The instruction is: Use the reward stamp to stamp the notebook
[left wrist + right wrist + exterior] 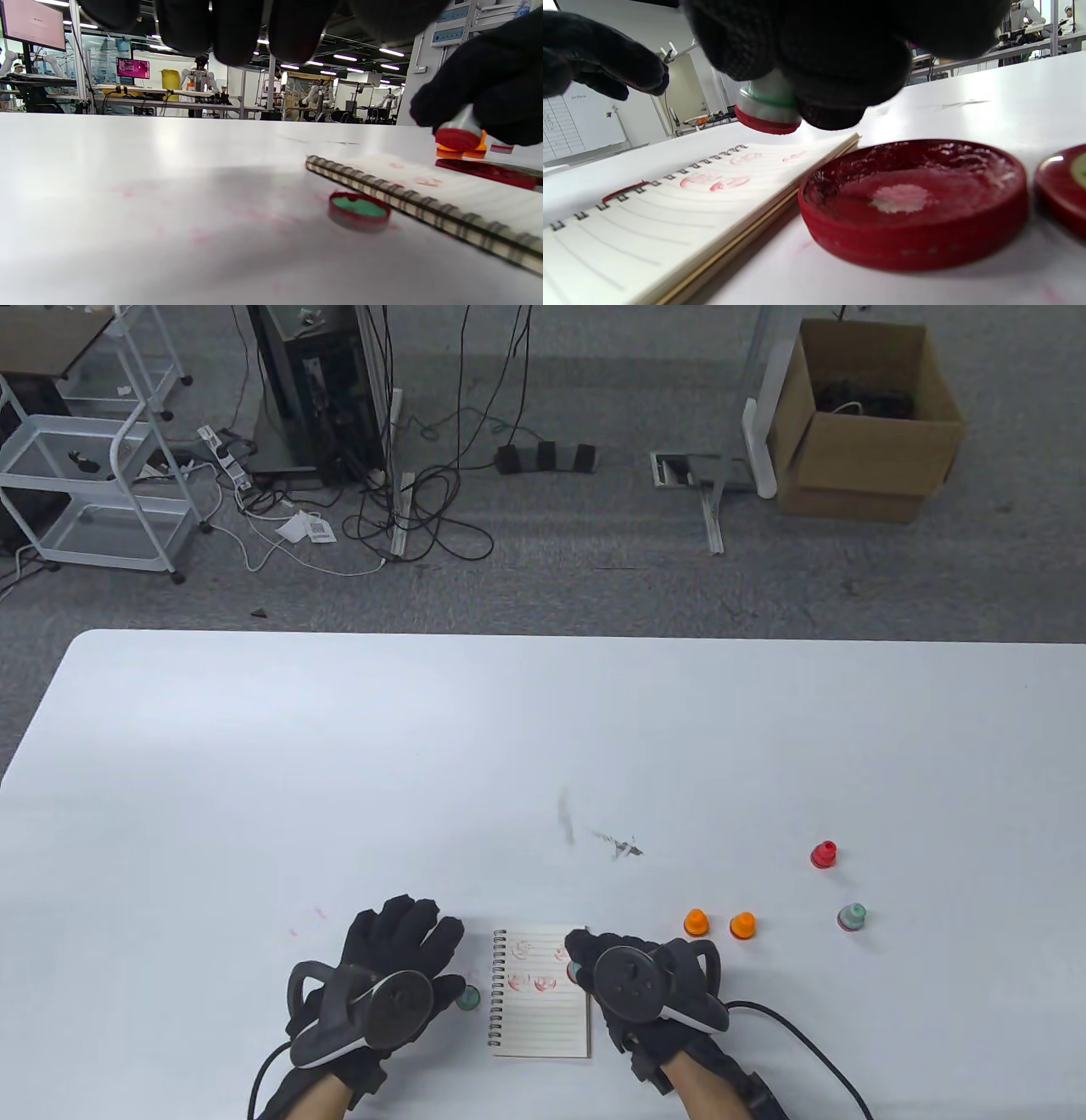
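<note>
Fingertips [835, 84] of the right hand [645, 984] were pinched around a reward stamp [768, 110], which was held just above the spiral notebook [543, 993], its red face clear of the lined page. Red prints were seen on that page. The left hand [382, 976] was laid beside the notebook, fingers together, near a small cap [359, 210]. A red ink pad [912, 203] was set just beside the notebook.

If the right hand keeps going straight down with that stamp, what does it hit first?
Most likely the notebook page. The right hand holds the stamp face down, just above the page's far part, beside earlier red prints. The red ink pad lies off to the side, probably outside that line.
</note>
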The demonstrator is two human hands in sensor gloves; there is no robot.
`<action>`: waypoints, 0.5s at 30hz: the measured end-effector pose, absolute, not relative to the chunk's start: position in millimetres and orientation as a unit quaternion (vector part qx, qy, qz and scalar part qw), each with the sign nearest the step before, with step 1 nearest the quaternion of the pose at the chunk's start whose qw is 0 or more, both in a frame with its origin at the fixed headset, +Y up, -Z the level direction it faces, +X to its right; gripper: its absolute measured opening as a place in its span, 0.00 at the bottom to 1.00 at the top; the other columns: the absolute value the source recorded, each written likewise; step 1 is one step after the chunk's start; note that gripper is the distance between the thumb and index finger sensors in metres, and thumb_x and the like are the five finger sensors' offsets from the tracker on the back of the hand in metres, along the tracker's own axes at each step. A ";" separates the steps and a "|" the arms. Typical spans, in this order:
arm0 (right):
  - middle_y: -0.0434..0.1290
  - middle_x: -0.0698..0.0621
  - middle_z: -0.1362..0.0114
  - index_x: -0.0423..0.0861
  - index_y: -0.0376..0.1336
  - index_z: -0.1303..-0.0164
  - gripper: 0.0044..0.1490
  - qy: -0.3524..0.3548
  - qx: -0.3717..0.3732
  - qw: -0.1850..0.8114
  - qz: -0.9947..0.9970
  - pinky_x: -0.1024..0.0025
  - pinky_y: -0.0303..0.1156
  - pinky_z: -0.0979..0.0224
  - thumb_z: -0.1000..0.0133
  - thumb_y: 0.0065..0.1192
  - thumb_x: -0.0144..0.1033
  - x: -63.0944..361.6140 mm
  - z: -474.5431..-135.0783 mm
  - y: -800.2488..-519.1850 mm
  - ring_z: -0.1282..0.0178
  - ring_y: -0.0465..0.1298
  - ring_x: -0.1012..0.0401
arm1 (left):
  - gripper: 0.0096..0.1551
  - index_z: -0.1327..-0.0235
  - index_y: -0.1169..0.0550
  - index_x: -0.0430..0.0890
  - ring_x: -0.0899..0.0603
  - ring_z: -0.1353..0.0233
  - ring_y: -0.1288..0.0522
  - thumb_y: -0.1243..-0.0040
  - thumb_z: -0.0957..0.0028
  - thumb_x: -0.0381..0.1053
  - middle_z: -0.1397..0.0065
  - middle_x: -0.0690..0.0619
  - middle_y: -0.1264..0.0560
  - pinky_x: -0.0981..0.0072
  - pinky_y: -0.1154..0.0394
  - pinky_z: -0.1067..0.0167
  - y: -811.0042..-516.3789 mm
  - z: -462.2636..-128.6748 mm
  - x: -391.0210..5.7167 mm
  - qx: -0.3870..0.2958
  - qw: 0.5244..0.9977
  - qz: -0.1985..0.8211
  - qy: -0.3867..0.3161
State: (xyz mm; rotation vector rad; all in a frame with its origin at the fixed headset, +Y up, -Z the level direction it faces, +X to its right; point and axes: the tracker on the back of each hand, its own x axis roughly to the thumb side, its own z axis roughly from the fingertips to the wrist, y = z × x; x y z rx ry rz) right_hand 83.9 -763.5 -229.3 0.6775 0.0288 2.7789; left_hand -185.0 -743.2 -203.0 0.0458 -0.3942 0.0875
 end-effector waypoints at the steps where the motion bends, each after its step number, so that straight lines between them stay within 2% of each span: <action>1: 0.82 0.41 0.46 0.43 0.70 0.39 0.32 0.006 0.235 0.139 0.962 0.70 0.78 0.62 0.55 0.68 0.34 83.8 -229.2 -764.5 0.67 0.83 0.57 | 0.40 0.23 0.29 0.58 0.34 0.15 0.37 0.47 0.50 0.69 0.15 0.48 0.35 0.32 0.38 0.21 -743.2 -203.0 -185.0 0.023 0.979 0.043 -0.196; 15: 0.83 0.39 0.48 0.44 0.73 0.42 0.30 0.022 0.255 0.110 0.960 0.69 0.79 0.61 0.57 0.71 0.34 74.8 -228.8 -773.3 0.67 0.84 0.55 | 0.39 0.23 0.29 0.58 0.34 0.16 0.37 0.47 0.50 0.68 0.15 0.48 0.34 0.32 0.38 0.21 -743.3 -202.7 -185.1 0.022 0.979 0.043 -0.196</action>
